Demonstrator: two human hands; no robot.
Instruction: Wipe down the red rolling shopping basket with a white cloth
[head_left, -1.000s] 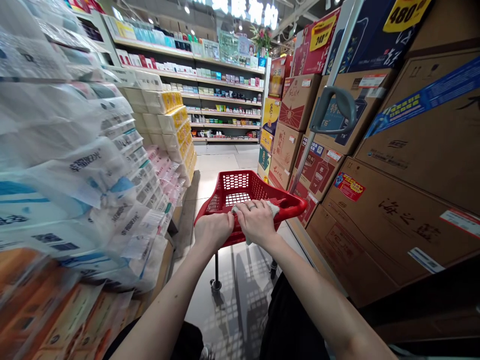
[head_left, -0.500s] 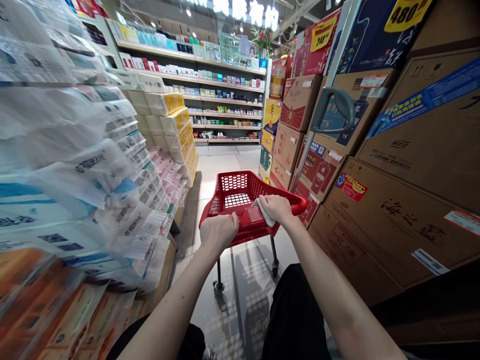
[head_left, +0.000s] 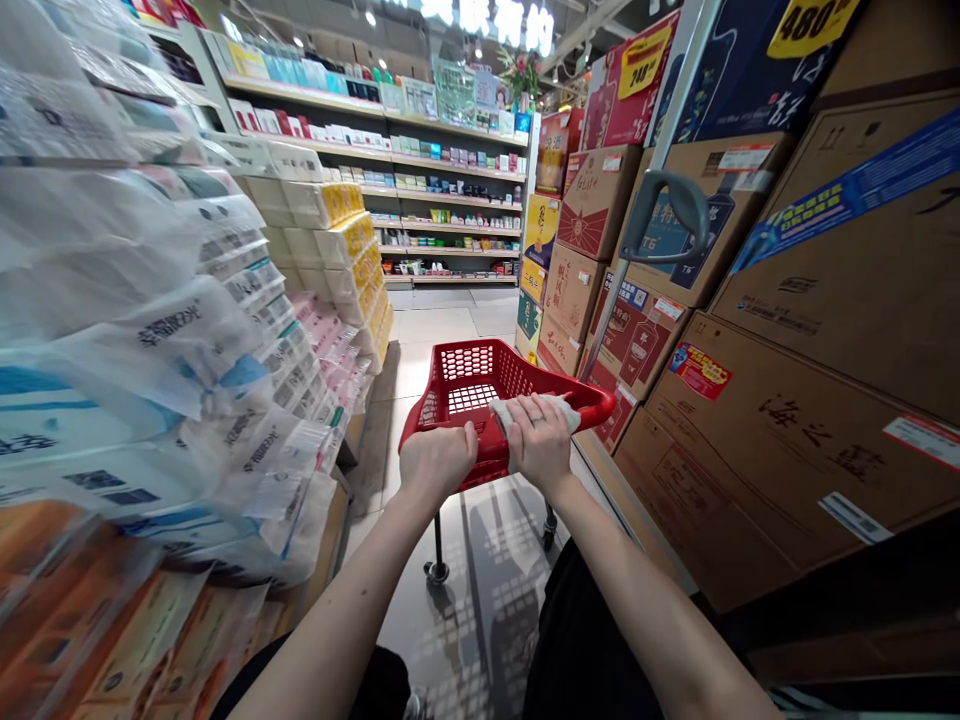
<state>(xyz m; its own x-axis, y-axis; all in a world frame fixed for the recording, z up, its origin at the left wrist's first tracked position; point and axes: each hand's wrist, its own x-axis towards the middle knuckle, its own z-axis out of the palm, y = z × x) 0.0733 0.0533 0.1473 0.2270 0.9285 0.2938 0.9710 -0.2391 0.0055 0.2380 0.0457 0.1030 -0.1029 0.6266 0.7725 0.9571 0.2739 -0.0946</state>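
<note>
- Head view: the red cart (head_left: 517, 372) stands right ahead of me on the pale tiled floor (head_left: 431, 325), its mesh basket beyond my wrists and its near handle (head_left: 491, 440) toward my body.
- I judge the cart to be stiff plastic, bulky but easy to roll, since small wheels show on its legs. Smooth red plastic may feel a bit slippery; the sound hold is along the handle, a palm toward each end.
- Lying across the right part of that handle is a whitish cloth (head_left: 568, 412). It looks soft, thin and light, apt to bunch or slide, with nothing fragile about it. I'd take hold of it flat, from above, fingers spread over its middle.
- My left grip (head_left: 437, 458) is curled into a fist, clamped on the left part of the handle.
- My right grip (head_left: 541, 440) is closed over the cloth, fingers side by side on top, pinning it to the handle; one loose end pokes out to the right. How far my fingertips wrap beneath I cannot tell.
- Both grips sit near each other, a short stretch of bare red plastic between them.
- Wrapped packs (head_left: 225, 330) are piled to my left, cartons (head_left: 735, 440) to my right; neither pile touches my hands.
</note>
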